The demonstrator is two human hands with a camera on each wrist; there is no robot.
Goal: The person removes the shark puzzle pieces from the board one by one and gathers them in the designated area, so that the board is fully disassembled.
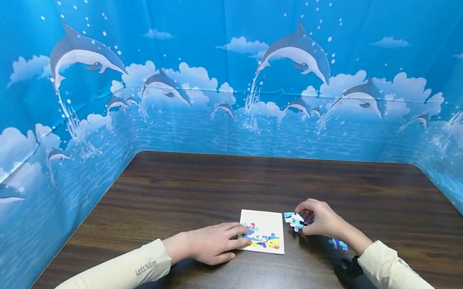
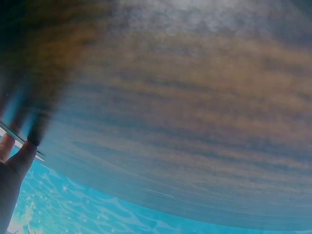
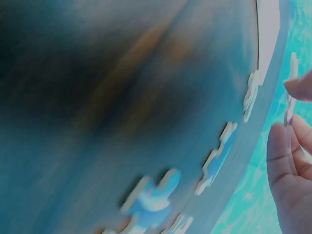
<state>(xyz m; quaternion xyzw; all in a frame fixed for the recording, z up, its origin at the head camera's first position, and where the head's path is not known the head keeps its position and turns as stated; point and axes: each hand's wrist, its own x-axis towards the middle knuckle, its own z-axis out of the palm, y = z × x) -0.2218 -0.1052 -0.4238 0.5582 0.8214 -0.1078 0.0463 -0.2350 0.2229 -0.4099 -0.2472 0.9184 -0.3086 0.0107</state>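
Observation:
A square white-framed jigsaw board lies on the table, with several colourful pieces set in its lower part. My left hand rests at its left side, fingers stretched over the edge onto the picture. Just right of the board, my right hand pinches a white-and-blue puzzle piece between thumb and fingers. The right wrist view shows this puzzle piece edge-on, raised off the table. A light-blue piece shows beside the held one, near the board's right edge.
Under my right forearm lie blue puzzle pieces. In the right wrist view several loose pieces are spread along the dark wooden table. A blue dolphin-print curtain surrounds the table's far and side edges.

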